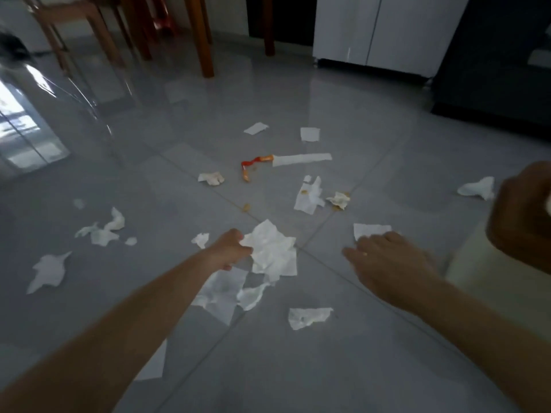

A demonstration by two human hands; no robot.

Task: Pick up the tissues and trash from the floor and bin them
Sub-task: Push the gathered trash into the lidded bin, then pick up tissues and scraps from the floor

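Observation:
Several white tissues lie scattered over the grey tiled floor. My left hand (231, 248) is closed on a large crumpled tissue (272, 248) in the middle of the floor. My right hand (387, 257) is spread open, palm down, with its fingertips at the near edge of a flat tissue piece (371, 230). An orange-red wrapper (253, 165) lies farther out beside a long white strip (301, 159). More tissues lie just below my left hand (222, 293), near my right forearm (308, 317) and at the left (49, 272).
A cream-coloured object (489, 278) stands at the right edge, with what looks like another hand (521, 216) above it. Wooden chair and table legs (205, 40) stand at the back, a white cabinet (375, 31) at the back right, and a dark unit (492, 70) beside it.

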